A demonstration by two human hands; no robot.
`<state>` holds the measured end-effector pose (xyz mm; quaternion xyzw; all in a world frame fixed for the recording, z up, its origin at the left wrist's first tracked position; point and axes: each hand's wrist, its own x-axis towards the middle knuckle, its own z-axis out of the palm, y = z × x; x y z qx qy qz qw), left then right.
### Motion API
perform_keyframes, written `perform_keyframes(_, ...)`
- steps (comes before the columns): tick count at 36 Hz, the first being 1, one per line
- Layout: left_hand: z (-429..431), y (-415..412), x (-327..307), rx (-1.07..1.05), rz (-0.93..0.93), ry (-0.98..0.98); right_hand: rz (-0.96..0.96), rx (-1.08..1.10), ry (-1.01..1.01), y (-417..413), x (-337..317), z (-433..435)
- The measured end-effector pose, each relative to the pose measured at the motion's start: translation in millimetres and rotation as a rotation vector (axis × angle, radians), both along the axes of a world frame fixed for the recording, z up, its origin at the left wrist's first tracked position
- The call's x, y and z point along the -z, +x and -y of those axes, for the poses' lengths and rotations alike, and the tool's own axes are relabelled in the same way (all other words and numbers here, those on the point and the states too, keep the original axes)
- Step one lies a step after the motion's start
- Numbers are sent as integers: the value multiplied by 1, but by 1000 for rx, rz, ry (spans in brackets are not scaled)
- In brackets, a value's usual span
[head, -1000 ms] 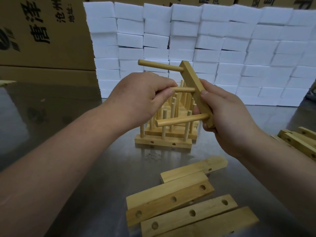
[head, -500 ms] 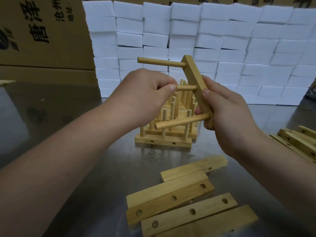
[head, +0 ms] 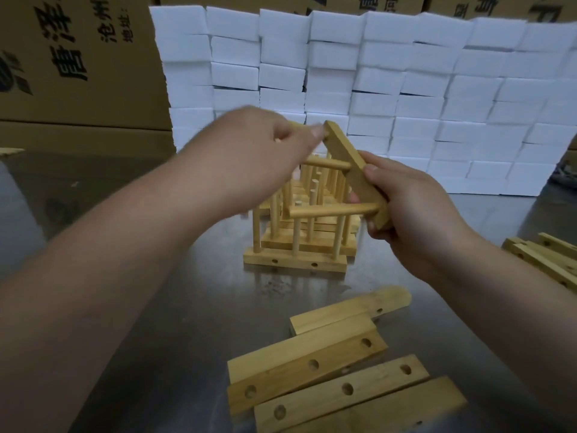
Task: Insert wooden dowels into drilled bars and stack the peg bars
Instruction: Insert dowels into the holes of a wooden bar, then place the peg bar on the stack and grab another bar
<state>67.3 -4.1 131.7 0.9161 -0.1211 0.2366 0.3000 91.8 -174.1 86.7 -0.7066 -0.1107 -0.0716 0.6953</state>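
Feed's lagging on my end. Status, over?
Left hand grips top dowel, blurred. Right hand holds bar, two more dowels seated. Nothing blocks the stack.

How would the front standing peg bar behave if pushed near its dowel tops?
Probably tips: the front peg bar has a narrow base under tall upright dowels. Likely stiff and light, being small solid wood. Pushed low, it may slide on the shiny metal table.

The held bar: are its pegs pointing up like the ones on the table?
No, sideways. The right hand holds the bar tilted on end, so its dowels jut leftward; those in the stacked peg bars stand upright.
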Motion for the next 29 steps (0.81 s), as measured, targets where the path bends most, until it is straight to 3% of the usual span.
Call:
perform_keyframes(6, -35, 2, -20, -2, 211, -279, -204, -111, 146, 8, -22, 23)
perform_keyframes(12, -47, 17, -10, 61, -117, 2, -434, -485, 203, 11, -27, 34)
perform_keyframes(16, -49, 22, -3, 222, -304, 2, -513, -661, 159, 13, -24, 33)
perform_keyframes(24, -47, 38, 18, 242, -361, 152, -640, -733, 162, 14, -11, 27)
perform_keyframes(29, -56, 46, 26, 281, -482, 219, -662, -632, 62, 16, -8, 25)
